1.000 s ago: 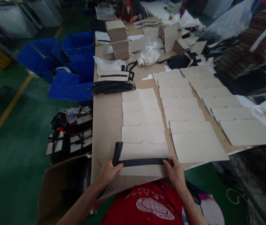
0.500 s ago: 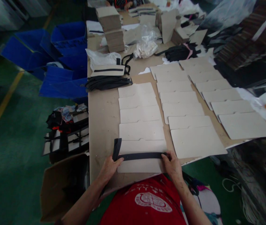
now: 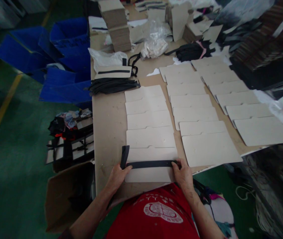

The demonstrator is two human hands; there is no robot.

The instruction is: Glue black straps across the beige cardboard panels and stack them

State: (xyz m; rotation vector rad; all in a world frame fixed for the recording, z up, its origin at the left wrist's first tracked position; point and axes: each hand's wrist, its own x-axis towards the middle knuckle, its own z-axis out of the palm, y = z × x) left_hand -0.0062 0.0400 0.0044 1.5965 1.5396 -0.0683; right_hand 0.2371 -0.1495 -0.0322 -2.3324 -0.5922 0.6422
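A black strip point(image 3: 152, 164) lies flat and straight across the nearest beige board point(image 3: 148, 175), at the front edge of the table. My left hand point(image 3: 118, 174) pinches its left end between thumb and fingers. More black strips point(image 3: 124, 156) stick up out of the same hand. At the board's right edge, my right hand point(image 3: 182, 172) is closed on the strip's other end, its thumb on top. Beyond, overlapping beige boards point(image 3: 150, 136) run away from me in a column.
Two more columns of overlapping boards point(image 3: 210, 149) lie to the right. A bundle of black strips point(image 3: 113, 86) rests at the left table edge, near a tall board stack point(image 3: 118, 33). Blue bins point(image 3: 66, 83) and a cardboard box point(image 3: 56, 199) stand on the floor to the left.
The hands, the strip and the nearest board hold almost the same position. My view has tilted slightly, and a person's hands at the far end of the table have gone out of frame.
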